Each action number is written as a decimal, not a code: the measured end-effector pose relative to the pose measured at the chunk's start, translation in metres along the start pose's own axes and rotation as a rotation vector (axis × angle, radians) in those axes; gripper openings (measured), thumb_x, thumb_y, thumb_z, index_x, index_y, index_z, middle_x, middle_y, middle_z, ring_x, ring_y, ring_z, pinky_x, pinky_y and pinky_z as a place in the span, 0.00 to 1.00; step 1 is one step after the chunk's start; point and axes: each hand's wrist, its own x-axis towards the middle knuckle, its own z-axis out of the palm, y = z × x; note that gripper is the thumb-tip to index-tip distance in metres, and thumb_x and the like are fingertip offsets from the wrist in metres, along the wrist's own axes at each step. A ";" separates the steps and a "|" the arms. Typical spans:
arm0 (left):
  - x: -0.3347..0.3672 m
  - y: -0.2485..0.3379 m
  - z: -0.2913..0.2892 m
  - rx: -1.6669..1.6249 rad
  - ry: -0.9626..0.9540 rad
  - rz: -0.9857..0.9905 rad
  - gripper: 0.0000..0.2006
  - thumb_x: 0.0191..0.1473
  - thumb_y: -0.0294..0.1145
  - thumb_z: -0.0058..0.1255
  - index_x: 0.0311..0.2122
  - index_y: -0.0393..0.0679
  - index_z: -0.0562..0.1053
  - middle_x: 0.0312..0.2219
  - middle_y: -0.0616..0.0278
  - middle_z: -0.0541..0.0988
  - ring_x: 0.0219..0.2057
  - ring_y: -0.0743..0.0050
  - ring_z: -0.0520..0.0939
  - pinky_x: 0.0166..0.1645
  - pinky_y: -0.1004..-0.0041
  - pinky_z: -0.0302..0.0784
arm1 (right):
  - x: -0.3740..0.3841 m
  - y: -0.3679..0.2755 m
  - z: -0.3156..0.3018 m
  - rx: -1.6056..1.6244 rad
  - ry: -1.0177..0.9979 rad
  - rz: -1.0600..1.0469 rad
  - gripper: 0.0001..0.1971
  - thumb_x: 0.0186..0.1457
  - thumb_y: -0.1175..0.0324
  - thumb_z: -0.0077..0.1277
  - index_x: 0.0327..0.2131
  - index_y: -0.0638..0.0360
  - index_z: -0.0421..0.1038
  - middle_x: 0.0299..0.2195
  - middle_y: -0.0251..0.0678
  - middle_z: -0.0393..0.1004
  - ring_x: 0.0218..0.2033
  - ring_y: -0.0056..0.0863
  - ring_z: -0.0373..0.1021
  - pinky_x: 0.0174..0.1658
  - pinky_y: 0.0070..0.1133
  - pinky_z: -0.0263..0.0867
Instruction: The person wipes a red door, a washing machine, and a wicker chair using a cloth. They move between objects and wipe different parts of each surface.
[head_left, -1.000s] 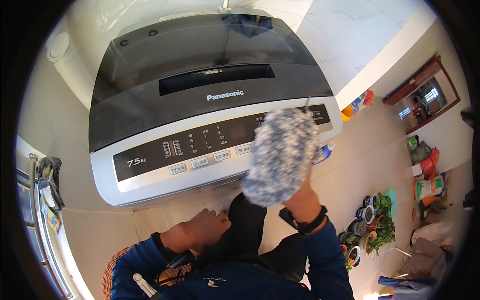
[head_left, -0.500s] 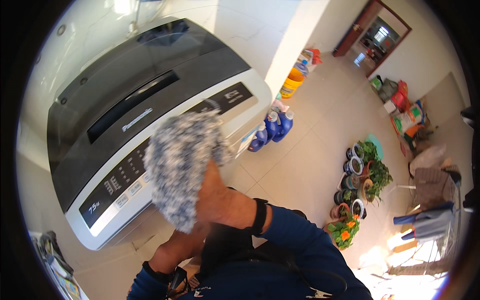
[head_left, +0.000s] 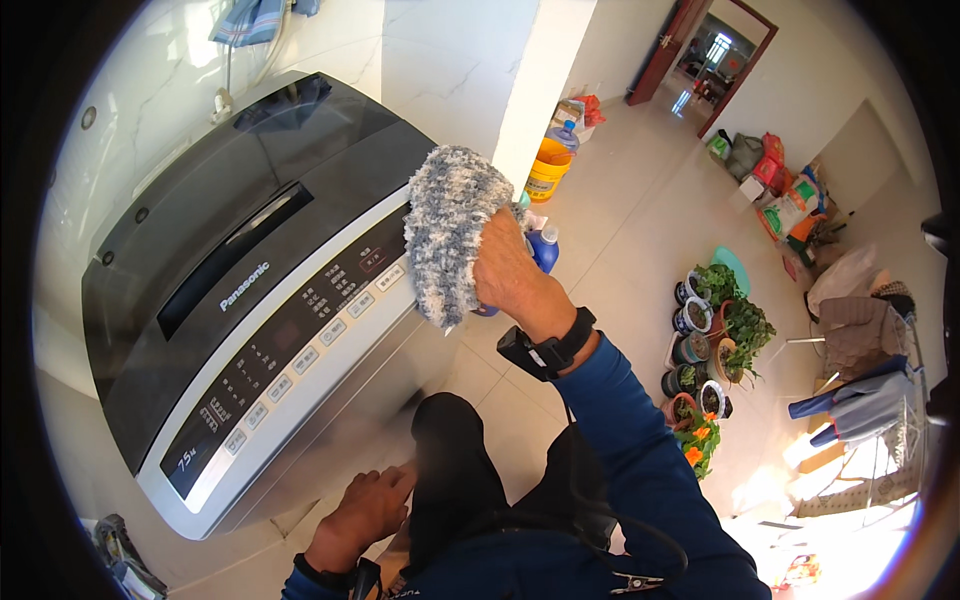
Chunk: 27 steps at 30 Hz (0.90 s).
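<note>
My right hand [head_left: 518, 275] is closed on a fluffy grey-and-white cloth [head_left: 448, 235], which lies over the right end of the washing machine's control panel. The top-loading washing machine [head_left: 300, 345] has a dark see-through lid [head_left: 330, 140], shut, and a pale front edge with a row of buttons. Part of the panel's right corner is hidden beneath the cloth. Low in front of the machine, beside my knee, my left hand [head_left: 368, 508] holds nothing, its fingers loosely extended.
Blue detergent bottles [head_left: 545, 248] stand on the floor right of the machine, partly hidden by my hand. Behind them is a yellow bucket [head_left: 547, 172]. Potted plants [head_left: 735, 335] cluster at the right, near a rack with hanging clothes [head_left: 850, 395]. Bags [head_left: 790, 205] line the wall.
My right hand has carried the cloth right and away from me, from the panel's middle to its right end. The hands have parted; my left hand now shows plainly.
</note>
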 end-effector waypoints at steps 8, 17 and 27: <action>0.004 -0.001 -0.002 0.030 -0.113 0.001 0.22 0.52 0.30 0.53 0.54 0.45 0.67 0.44 0.50 0.78 0.41 0.42 0.81 0.47 0.50 0.75 | 0.003 -0.110 0.036 0.313 0.320 -0.036 0.24 0.50 0.62 0.53 0.50 0.59 0.76 0.56 0.49 0.74 0.59 0.49 0.66 0.65 0.43 0.55; 0.005 -0.004 0.003 0.014 -0.053 0.005 0.16 0.50 0.29 0.54 0.46 0.49 0.71 0.40 0.54 0.77 0.38 0.45 0.80 0.43 0.51 0.76 | 0.027 -0.060 0.012 0.059 0.091 -0.116 0.14 0.42 0.61 0.55 0.31 0.57 0.82 0.41 0.46 0.81 0.50 0.48 0.73 0.60 0.46 0.60; 0.007 -0.004 0.005 0.017 -0.035 0.018 0.17 0.49 0.28 0.54 0.47 0.47 0.72 0.39 0.54 0.78 0.37 0.45 0.80 0.44 0.51 0.76 | 0.015 -0.047 0.007 -0.120 0.139 0.123 0.19 0.47 0.62 0.51 0.41 0.61 0.79 0.48 0.48 0.78 0.54 0.49 0.70 0.60 0.43 0.59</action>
